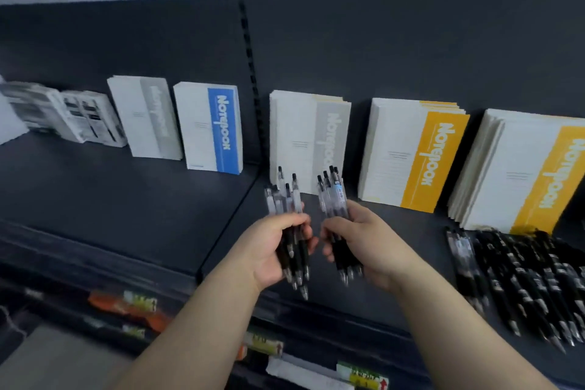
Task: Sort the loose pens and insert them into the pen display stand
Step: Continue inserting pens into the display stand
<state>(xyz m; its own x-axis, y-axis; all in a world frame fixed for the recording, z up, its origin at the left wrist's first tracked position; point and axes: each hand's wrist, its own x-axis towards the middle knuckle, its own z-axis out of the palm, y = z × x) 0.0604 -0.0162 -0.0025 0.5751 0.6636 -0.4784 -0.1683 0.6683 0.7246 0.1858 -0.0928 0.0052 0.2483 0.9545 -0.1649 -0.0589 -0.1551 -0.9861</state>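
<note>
My left hand (269,250) grips a bunch of several black-and-clear click pens (289,199), clip ends up and tips down. Close beside it, my right hand (364,244) grips a second bunch of the same pens (330,191), also upright. Both bunches hang above the front part of a dark shelf (133,209). Many more loose black pens (522,279) lie in a heap on the shelf at the right. No pen display stand shows in this view.
Stacks of notebooks stand along the shelf's back: grey (148,117), blue (212,130), grey (310,139), yellow (414,152) and yellow (531,171). Small boxed packs (63,114) sit at the far left. Price tags (364,378) line the shelf's front edge below.
</note>
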